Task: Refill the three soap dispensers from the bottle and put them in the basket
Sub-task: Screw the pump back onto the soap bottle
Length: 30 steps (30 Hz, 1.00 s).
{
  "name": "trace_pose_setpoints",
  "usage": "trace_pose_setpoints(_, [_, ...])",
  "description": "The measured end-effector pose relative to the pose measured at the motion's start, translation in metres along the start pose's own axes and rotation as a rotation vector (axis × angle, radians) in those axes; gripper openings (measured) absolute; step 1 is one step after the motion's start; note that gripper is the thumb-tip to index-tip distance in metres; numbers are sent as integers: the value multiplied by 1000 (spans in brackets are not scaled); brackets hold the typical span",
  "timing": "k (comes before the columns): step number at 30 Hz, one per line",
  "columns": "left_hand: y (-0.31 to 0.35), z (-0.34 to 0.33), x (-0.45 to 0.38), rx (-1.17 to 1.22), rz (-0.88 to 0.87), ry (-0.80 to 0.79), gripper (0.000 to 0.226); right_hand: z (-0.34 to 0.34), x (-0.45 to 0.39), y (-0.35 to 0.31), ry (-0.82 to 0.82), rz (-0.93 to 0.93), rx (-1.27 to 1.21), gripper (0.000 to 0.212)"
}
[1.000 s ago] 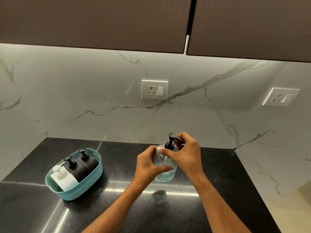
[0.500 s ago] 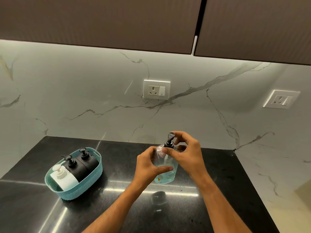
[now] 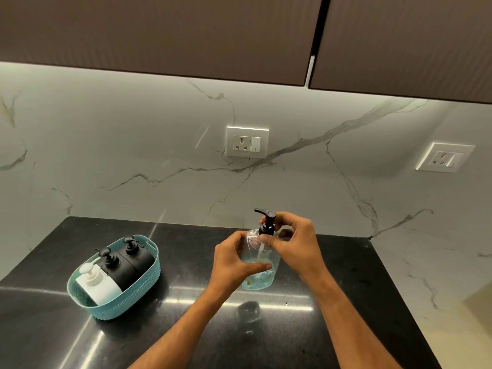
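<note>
Status: three soap dispensers already stand in the teal basket (image 3: 127,307) at the left of the black counter (image 3: 346,302): one white dispenser (image 3: 97,284) at the near end and two black dispensers (image 3: 127,262) behind it. I judge the placement step complete. What I hold now is the clear bottle (image 3: 259,267), upright near the centre of the counter, with only a little bluish liquid left at its bottom.

My left hand (image 3: 234,265) wraps the body of the bottle, fingers curled round the near side. My right hand (image 3: 295,243) pinches the collar of the black pump (image 3: 267,225) between thumb and fingertips. I judge this to be the closing step: screwing the pump onto the bottle. Both forearms reach in from the near edge.
</note>
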<state>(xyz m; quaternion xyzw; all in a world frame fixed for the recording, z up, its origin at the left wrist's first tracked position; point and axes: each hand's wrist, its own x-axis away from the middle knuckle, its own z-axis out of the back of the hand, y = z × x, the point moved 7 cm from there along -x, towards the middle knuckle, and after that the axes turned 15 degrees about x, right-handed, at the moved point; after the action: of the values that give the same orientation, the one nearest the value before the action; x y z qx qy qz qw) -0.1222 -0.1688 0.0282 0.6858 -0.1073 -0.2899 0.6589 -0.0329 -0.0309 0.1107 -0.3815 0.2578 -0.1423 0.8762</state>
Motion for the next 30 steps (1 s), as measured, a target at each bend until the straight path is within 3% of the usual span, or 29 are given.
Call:
trace_pose_setpoints(7, [-4, -7, 1, -2, 9, -24, 64, 0, 5, 7, 91, -31, 50, 46])
trace_pose_setpoints(14, [-6, -8, -1, -8, 7, -31, 64, 4, 3, 10, -29, -16, 40, 41])
trace_pose_setpoints(22, [-5, -17, -1, -7, 10, -30, 62, 9, 14, 6, 234, -61, 54, 33])
trace_pose_setpoints(30, [-7, -32, -2, 3, -2, -40, 65, 21, 24, 9, 364, -78, 72, 37])
